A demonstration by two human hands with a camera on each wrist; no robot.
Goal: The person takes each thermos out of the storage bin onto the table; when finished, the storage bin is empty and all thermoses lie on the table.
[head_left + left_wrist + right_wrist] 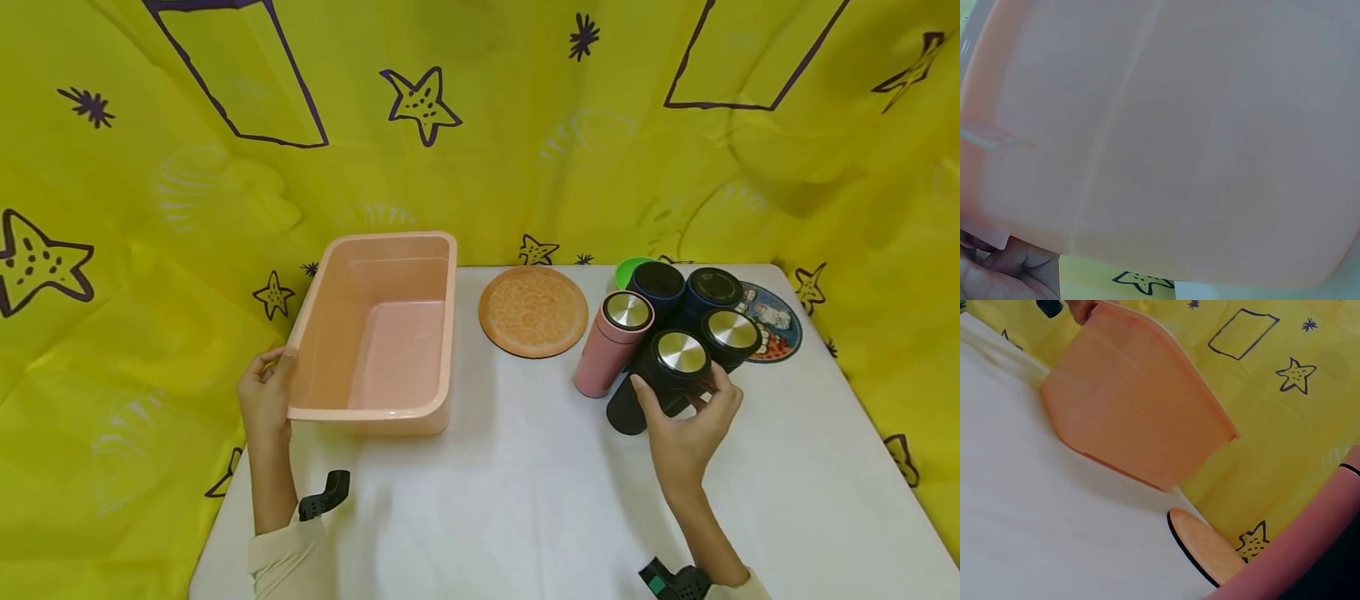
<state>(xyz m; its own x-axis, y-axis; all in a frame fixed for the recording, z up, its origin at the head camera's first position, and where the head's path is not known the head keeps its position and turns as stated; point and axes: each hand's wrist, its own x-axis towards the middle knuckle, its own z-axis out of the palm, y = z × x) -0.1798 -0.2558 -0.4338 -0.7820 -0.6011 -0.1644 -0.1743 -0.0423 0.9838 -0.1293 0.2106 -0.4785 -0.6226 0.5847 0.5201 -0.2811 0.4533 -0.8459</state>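
Observation:
My left hand (267,396) grips the left rim of a peach plastic tub (330,333); in the left wrist view, the tub's wall (1166,137) fills most of the picture. On the right, my right hand (692,437) holds a black thermos flask (637,392) with a silver lid, thumb on its left side and fingers on its right. A pink thermos flask (603,354) stands beside it, also seen close up as a pink flask (1310,531) in the right wrist view. Behind are a black silver-lidded flask (731,333) and two dark flasks (658,283).
A round orange-brown mat (533,312) lies between tub and flasks. A patterned round mat (780,325) and a green round object (630,271) are partly hidden behind the flasks. The white table (525,500) meets a yellow printed curtain (495,183) at its back and sides.

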